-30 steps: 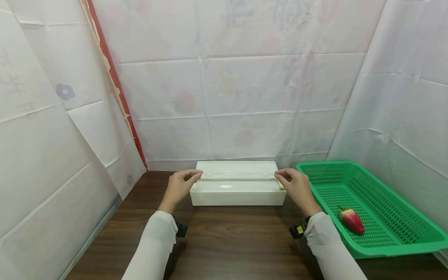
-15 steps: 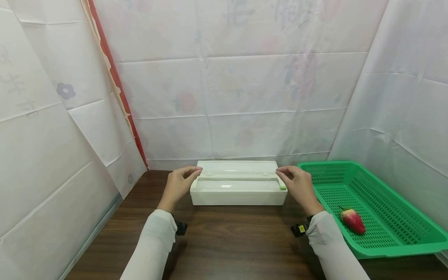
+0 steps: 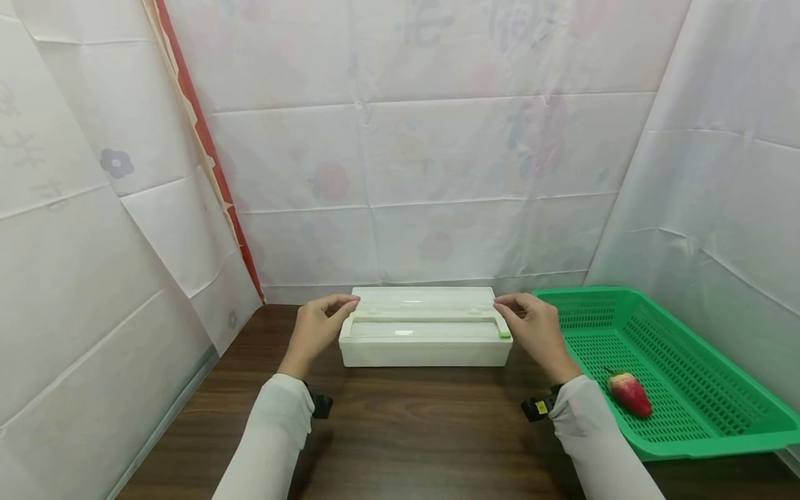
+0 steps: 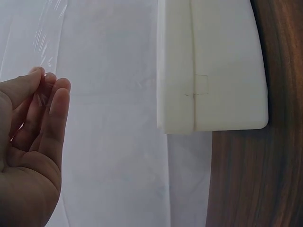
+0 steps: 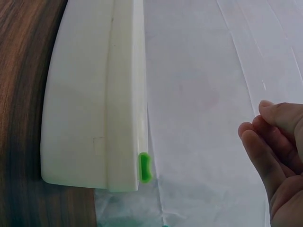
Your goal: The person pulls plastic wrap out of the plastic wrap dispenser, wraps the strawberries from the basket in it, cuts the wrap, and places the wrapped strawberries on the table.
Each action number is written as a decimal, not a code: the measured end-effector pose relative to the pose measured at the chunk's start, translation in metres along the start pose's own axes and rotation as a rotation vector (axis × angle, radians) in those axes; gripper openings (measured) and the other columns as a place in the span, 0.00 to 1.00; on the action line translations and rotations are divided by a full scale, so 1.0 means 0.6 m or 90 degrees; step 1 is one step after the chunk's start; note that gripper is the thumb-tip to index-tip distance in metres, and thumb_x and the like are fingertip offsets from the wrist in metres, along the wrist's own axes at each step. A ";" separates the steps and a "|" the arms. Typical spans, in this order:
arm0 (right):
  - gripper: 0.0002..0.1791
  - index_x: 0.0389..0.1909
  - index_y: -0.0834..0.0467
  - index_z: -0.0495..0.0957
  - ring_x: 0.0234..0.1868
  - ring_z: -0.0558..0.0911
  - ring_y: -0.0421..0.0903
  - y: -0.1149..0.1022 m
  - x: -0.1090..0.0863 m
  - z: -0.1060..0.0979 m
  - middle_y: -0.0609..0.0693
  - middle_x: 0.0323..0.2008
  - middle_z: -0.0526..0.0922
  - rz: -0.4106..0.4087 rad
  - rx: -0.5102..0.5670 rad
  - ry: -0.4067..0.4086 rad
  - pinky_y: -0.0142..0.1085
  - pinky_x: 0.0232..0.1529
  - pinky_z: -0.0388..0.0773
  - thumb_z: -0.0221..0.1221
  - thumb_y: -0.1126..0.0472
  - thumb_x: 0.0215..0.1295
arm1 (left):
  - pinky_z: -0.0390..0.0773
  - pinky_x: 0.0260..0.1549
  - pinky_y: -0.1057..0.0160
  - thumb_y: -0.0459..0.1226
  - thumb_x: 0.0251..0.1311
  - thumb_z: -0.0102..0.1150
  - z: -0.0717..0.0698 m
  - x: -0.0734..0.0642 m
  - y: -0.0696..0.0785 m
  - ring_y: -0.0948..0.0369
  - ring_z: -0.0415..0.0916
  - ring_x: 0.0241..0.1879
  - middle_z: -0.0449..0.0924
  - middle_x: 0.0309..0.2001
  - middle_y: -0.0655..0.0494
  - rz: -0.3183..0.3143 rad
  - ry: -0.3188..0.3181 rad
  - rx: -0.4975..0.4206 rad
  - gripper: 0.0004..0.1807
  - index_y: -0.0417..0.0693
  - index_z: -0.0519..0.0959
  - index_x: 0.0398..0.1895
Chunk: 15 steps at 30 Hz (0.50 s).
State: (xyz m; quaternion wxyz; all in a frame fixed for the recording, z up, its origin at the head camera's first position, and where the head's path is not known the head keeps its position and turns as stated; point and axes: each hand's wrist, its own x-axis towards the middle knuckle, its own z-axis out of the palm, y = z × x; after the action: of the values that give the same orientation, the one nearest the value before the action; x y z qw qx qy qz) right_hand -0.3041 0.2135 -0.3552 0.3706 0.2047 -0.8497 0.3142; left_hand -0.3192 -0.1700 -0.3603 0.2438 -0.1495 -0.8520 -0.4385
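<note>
A white cling film dispenser [image 3: 426, 354] lies lengthwise on the table, with a green slide cutter [image 3: 504, 334] at its right end. Clear cling film [image 4: 45, 45] stretches above it, faintly visible by its glints. My left hand [image 3: 317, 330] pinches one corner of the film between thumb and fingertips. At the opposite corner, my right hand [image 3: 531, 330] pinches the film the same way. Both hands are raised a little over the dispenser's ends, apart from its body. In the right wrist view the film is barely visible near the fingertips.
To the right stands a green plastic basket [image 3: 700, 444] with a red and yellow fruit [image 3: 629, 394] in it. A pale printed sheet [image 3: 400, 153] covers the wall behind, close to the dispenser. Similar sheets hang at both sides. The table [image 3: 431, 444] is dark wood.
Both hands have risen slightly and drawn a little farther apart, still pinching the film. The dispenser and basket stay in place.
</note>
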 end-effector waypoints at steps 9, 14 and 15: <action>0.07 0.38 0.56 0.83 0.32 0.80 0.40 -0.003 0.006 -0.006 0.50 0.32 0.83 -0.032 -0.003 0.015 0.44 0.30 0.83 0.62 0.60 0.60 | 0.75 0.21 0.58 0.49 0.59 0.58 -0.006 0.000 0.008 0.65 0.75 0.27 0.84 0.34 0.62 0.018 0.012 0.007 0.09 0.63 0.83 0.41; 0.07 0.38 0.55 0.83 0.33 0.79 0.38 -0.003 0.006 -0.010 0.47 0.33 0.83 -0.026 -0.009 0.008 0.42 0.30 0.83 0.62 0.59 0.60 | 0.74 0.20 0.59 0.49 0.59 0.58 -0.009 0.000 0.012 0.63 0.75 0.26 0.84 0.33 0.61 0.016 0.015 0.010 0.09 0.64 0.83 0.41; 0.07 0.38 0.55 0.83 0.33 0.79 0.37 -0.004 0.006 -0.011 0.47 0.33 0.83 -0.025 -0.010 0.007 0.42 0.30 0.83 0.62 0.59 0.60 | 0.74 0.19 0.59 0.49 0.59 0.58 -0.010 -0.001 0.013 0.64 0.75 0.26 0.84 0.33 0.61 0.016 0.016 0.011 0.09 0.64 0.83 0.41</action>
State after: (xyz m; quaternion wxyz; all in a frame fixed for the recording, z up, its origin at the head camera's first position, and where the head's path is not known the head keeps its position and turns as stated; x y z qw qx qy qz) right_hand -0.3018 0.2162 -0.3480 0.3826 0.2168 -0.8460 0.3014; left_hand -0.3137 -0.1704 -0.3525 0.2610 -0.1523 -0.8507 -0.4301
